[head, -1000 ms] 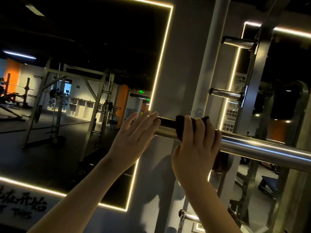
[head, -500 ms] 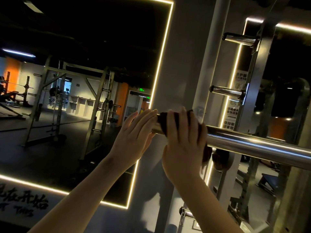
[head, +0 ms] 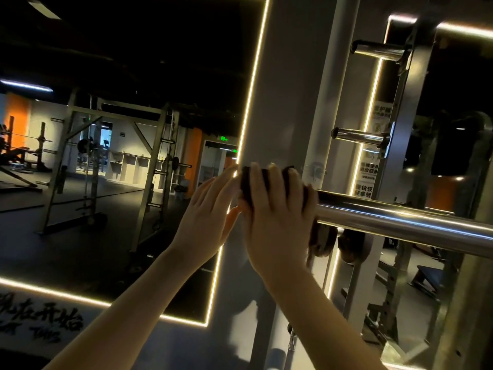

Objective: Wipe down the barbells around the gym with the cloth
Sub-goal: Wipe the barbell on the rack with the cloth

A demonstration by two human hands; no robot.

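My right hand (head: 277, 217) wraps cloth (head: 245, 182) round barbell (head: 400, 222) end; left hand (head: 210, 209), fingers straight, rests at 9 o'clock. Squeeze firmly, twist over tip.

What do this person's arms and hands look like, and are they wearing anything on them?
The left arm and right arm are bare as far as the frame shows, with no sleeves in view. The left hand and right hand wear no gloves, and I see no watch, bracelet or ring. Dim light could hide small details.
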